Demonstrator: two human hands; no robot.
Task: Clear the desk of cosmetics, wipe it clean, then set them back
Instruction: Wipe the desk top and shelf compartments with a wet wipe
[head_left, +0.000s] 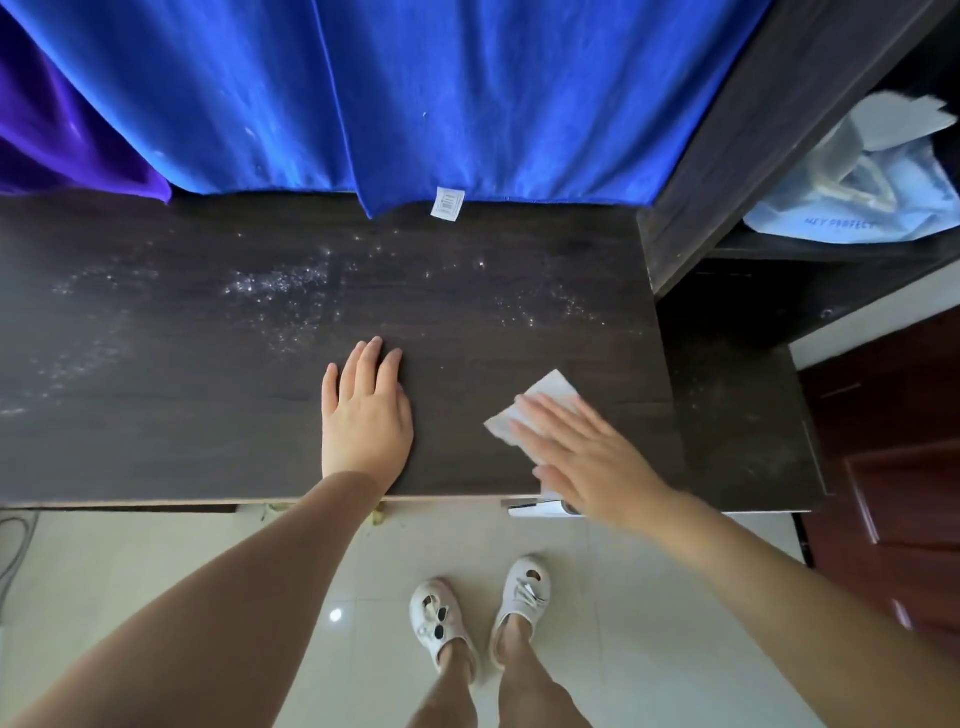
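The dark wooden desk (208, 405) carries no cosmetics; white dust and sparkly specks (280, 286) are scattered over its middle and left. My left hand (366, 410) lies flat on the desktop near the front edge, fingers together, holding nothing. My right hand (587, 457) presses flat on a white wipe (540, 397) at the desk's right front. The wipe's far corner sticks out beyond my fingers.
A blue cloth (415, 104) hangs behind the desk, a purple one (57, 140) at the left. A dark shelf unit (727, 156) at the right holds a light blue bag (857, 202). Below is a tiled floor (156, 561) and my feet in white slippers (478, 608).
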